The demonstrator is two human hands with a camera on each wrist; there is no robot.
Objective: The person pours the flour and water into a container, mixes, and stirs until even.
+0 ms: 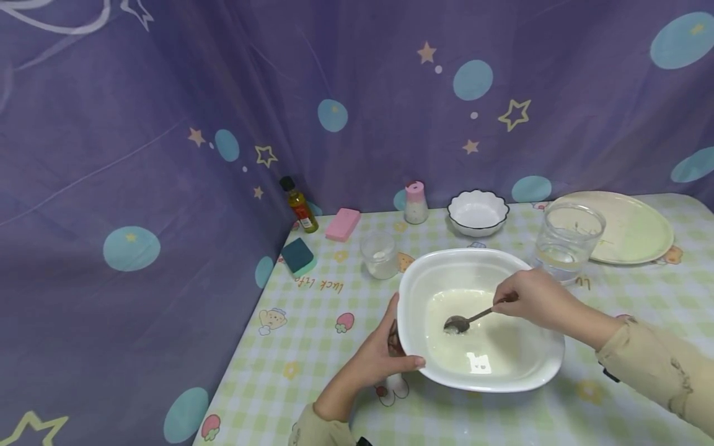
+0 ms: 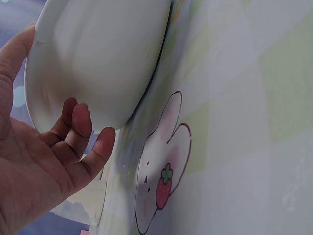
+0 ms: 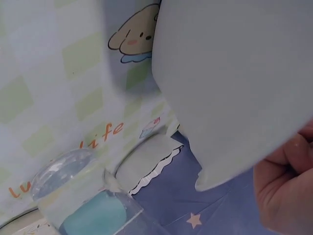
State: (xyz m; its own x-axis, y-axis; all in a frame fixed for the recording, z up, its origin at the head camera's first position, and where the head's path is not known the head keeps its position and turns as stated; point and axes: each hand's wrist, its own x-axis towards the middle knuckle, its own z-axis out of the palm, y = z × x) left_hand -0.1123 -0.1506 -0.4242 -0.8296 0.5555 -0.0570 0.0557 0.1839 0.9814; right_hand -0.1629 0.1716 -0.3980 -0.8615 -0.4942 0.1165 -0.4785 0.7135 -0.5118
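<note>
A white oval basin (image 1: 413,279) holds a pale, milky liquid (image 1: 491,341). My left hand (image 1: 376,353) grips its left side, the thumb on the rim and the other fingers bent against the outer wall, as the left wrist view (image 2: 49,161) shows. Over the right part of the basin, my right hand (image 1: 532,300) pinches the handle of a metal spoon (image 1: 457,324). The spoon's bowl sits at the liquid's surface with a little whitish stuff by it. In the right wrist view the basin's wall (image 3: 230,88) hides the spoon.
Behind the basin stand a small glass jar (image 1: 380,257), a pink-topped shaker (image 1: 415,203), a scalloped bowl (image 1: 478,214), a clear container of water (image 1: 566,244) and a pale green plate (image 1: 636,229). An oil bottle (image 1: 300,205), pink sponge (image 1: 343,224) and dark green sponge (image 1: 298,256) lie back left.
</note>
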